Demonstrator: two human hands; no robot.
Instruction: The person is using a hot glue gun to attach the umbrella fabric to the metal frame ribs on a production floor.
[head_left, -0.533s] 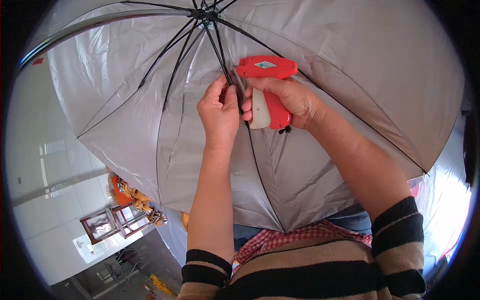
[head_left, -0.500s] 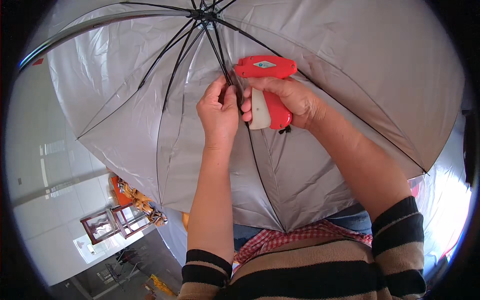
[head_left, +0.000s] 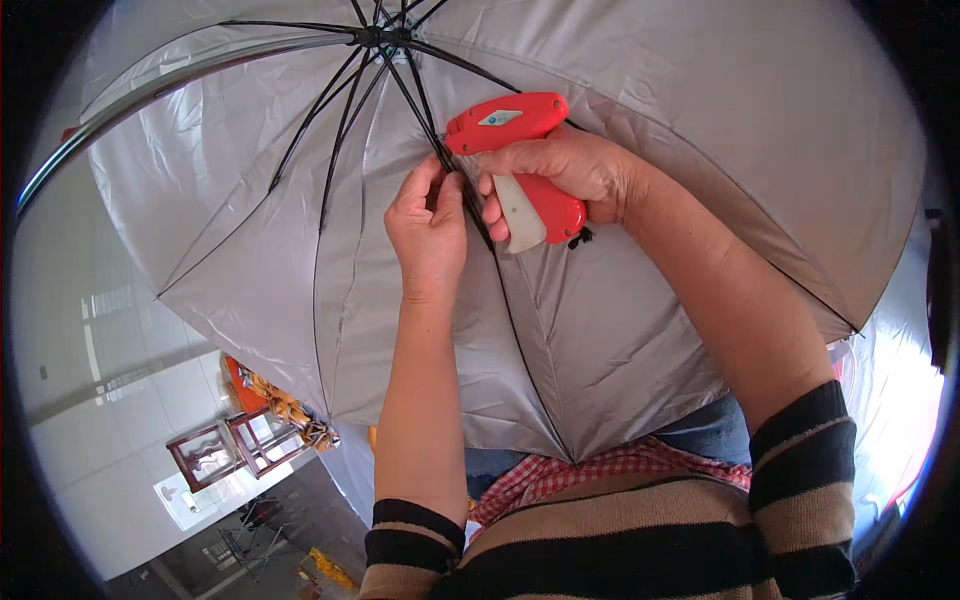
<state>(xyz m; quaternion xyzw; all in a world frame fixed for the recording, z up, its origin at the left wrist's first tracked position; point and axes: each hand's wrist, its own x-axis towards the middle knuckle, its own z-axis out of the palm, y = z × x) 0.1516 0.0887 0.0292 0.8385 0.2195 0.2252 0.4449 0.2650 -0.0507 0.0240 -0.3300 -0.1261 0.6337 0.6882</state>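
Note:
An opened umbrella [head_left: 760, 130] lies with its grey-silver underside facing me, its black ribs [head_left: 407, 95] spreading from the hub [head_left: 380, 37]. My left hand [head_left: 430, 235] pinches a rib and the cloth beside it between thumb and fingers. In my right hand [head_left: 580, 175] is a red tagging gun [head_left: 515, 118] with a pale trigger, fingers wrapped round its grip. The gun's nose points left and meets the rib just above my left fingertips. Whether its needle is in the cloth is hidden.
The curved metal umbrella shaft [head_left: 170, 85] runs from the hub to the left rim. Beyond the canopy, at lower left, a dark wooden chair [head_left: 235, 450] stands on shiny pale tiles [head_left: 90, 440]. A red-and-white checked cloth [head_left: 600, 475] lies across my lap.
My right hand has brought the tagging gun leftward and slightly up, tilting it, so its nose reaches the rib. My left hand has shifted a little left, still pinching the rib.

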